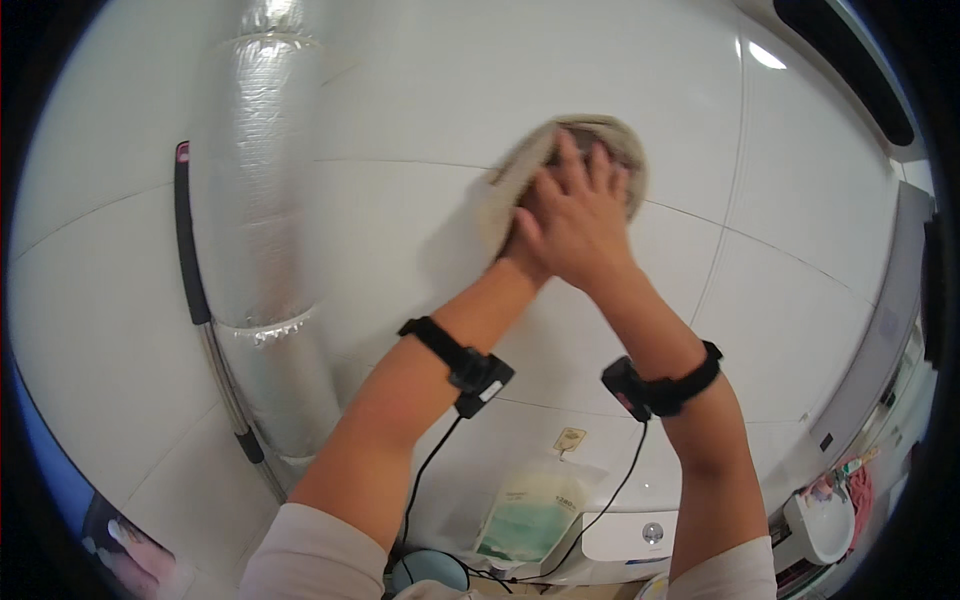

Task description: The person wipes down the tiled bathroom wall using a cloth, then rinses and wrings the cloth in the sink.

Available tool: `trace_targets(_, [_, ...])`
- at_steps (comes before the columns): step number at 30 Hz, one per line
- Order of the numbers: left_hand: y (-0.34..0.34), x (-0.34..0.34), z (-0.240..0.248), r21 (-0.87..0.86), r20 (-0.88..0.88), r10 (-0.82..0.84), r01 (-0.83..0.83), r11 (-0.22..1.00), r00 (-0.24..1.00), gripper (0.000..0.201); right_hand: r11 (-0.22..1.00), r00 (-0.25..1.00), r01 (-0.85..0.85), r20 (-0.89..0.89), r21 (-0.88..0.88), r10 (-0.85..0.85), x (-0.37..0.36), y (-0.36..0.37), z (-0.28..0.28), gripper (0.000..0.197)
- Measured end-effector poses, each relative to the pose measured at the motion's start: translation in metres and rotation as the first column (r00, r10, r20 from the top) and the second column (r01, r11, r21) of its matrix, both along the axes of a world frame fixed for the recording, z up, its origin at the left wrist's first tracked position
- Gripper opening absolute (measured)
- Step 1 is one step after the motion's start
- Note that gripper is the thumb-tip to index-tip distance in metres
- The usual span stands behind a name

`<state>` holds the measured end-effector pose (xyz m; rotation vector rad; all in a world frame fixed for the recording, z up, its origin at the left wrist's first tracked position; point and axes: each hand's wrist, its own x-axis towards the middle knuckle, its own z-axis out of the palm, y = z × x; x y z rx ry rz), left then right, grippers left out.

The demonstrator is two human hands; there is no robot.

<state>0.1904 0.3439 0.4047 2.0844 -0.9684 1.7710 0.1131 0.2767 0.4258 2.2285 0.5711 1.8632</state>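
Observation:
A beige cloth (519,178) is held against the white tiled wall (420,90) in front of me, its edges curling up around my hands. My left hand (522,248) presses into the cloth, mostly covered by my other hand, so its fingers are largely hidden. Across it lies my right hand (585,228), fingers stretched out and apart, reaching over the cloth's middle. Both forearms come up from the lower edge, each wearing a black strap with a small black device (482,382) and a cable.
A silver foil-wrapped pipe (265,170) runs down the wall at left, beside a pole with a black grip (188,240). Below are a white and green pouch (525,525) on a hook, a white cistern (615,540) with a round button, and a small washbasin (830,525) at lower right.

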Motion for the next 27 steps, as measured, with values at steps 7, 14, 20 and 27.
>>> trace_targets(7, [0.092, 0.039, -0.030, -0.294, -0.186, 0.080, -0.133, 0.946, 0.979, 0.058, 0.963, 0.964, -0.229, -0.169, -0.144, 0.204, 0.016, 0.084, 0.007, 0.048])
trace_targets(14, [0.152, 0.067, -0.054, -0.575, -0.338, 0.094, -0.285, 0.767, 0.937, 0.059, 0.902, 0.857, -0.357, -0.470, -0.243, 0.213, 0.045, 0.151, 0.008, 0.042])
trace_targets(20, [0.175, 0.072, -0.047, -0.653, -0.361, 0.085, -0.317, 0.687, 0.929, 0.060, 0.880, 0.841, -0.395, -0.490, -0.265, 0.229, 0.053, 0.179, 0.014, 0.041])
trace_targets(27, [0.184, 0.066, 0.005, -0.640, -0.307, 0.141, -0.314, 0.701, 0.941, 0.061, 0.898, 0.904, -0.337, -0.363, -0.282, 0.225, 0.057, 0.173, 0.046, 0.041])
